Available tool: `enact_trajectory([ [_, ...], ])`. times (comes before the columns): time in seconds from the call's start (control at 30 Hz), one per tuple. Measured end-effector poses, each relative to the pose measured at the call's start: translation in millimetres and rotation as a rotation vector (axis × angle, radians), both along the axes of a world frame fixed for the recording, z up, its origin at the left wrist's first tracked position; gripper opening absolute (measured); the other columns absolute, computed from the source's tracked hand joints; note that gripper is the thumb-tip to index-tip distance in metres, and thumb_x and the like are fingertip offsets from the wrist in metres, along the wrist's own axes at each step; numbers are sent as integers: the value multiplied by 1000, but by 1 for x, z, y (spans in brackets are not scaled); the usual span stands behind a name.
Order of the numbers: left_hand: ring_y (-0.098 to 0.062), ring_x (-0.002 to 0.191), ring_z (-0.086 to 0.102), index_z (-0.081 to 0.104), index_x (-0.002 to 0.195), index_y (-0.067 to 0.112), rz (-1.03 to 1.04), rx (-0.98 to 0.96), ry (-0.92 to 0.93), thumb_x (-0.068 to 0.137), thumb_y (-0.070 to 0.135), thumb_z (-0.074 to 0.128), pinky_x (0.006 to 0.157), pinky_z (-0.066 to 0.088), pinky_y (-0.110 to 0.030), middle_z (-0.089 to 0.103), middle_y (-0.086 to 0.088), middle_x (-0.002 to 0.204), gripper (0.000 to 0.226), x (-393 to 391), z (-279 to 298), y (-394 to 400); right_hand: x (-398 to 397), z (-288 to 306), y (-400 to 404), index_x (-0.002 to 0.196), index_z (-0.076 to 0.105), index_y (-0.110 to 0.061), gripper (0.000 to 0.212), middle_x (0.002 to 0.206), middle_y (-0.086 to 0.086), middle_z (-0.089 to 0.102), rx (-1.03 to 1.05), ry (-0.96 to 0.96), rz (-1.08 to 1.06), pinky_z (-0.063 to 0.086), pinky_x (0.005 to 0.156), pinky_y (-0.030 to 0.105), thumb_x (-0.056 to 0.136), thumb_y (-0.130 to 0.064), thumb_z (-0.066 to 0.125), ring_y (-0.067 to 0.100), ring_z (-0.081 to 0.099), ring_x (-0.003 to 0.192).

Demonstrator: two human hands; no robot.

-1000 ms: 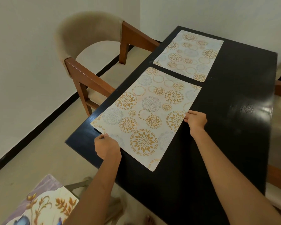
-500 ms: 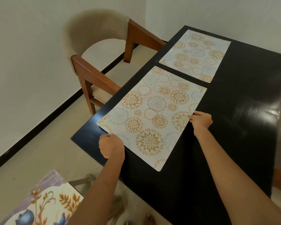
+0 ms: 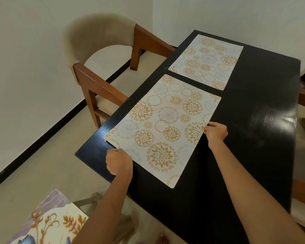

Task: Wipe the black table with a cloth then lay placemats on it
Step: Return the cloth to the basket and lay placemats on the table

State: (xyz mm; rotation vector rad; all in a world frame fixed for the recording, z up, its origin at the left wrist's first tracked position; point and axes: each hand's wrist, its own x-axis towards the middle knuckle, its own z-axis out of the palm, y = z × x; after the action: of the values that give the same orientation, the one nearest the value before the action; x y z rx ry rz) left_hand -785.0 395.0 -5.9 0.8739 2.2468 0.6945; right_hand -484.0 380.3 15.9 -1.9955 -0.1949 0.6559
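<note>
Since the earlier frames the near placemat [image 3: 163,127] had scarcely shifted on the black counter [image 3: 250,131]; both hands had kept their hold on it, and only the viewpoint had drifted a little.

The near placemat lay flat on the left half of the counter, its long axis running from the near corner away toward the far placemat [image 3: 207,61], which sat just beyond it with a narrow strip of black between. Its left long edge ran close along the counter's left edge. Any squaring up would turn on that gap and that edge.

The left hand [image 3: 119,162] was curled at the near short edge, close to the mat's near-left corner, and seemed to pinch it, though the fingertips were hidden under the knuckles. The right hand [image 3: 216,132] gripped the right long edge about midway, fingers bent over the mat, thumb out of sight. The left hand was the nearer to the body; the right reached farther in.

A wooden armchair [image 3: 102,67] stood left of the counter.

No cloth showed, so wiping was judged done.
</note>
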Motion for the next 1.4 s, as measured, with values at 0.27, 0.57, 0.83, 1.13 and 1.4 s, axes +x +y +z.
enact_trajectory([
  [0.27,-31,71,63,63,89,0,-19,12,12,87,9,43,54,43,-34,66,-16,84,21,-1,-3,0,3,2,6,115,67,-3,38,109,17,69,-78,-15,-11,57,76,30,79,7,72,24,70,86],
  [0.57,-32,74,64,62,89,-1,-31,38,4,89,8,45,56,43,-34,66,-16,84,19,-1,-5,-2,5,3,10,112,69,-4,38,109,16,70,-118,-9,1,58,83,37,76,6,75,25,69,96],
  [0.83,-27,65,66,62,80,4,-3,47,-37,88,13,47,62,57,-41,67,-11,75,19,-4,-4,-2,-4,7,12,98,70,3,17,100,19,70,-250,-178,38,60,72,39,82,7,70,27,70,85],
  [1.13,-21,64,64,56,74,13,76,248,-172,89,12,62,63,57,-41,63,-3,70,16,-14,19,-27,-45,32,13,98,72,-2,11,98,14,71,-101,-336,91,48,66,27,89,-3,65,27,68,90],
  [1.4,-18,62,62,55,77,16,203,432,-293,91,13,62,58,52,-29,64,-10,74,15,-79,42,-58,-161,42,10,74,66,-4,21,71,9,69,100,-219,327,56,74,38,88,-20,69,24,67,69],
])
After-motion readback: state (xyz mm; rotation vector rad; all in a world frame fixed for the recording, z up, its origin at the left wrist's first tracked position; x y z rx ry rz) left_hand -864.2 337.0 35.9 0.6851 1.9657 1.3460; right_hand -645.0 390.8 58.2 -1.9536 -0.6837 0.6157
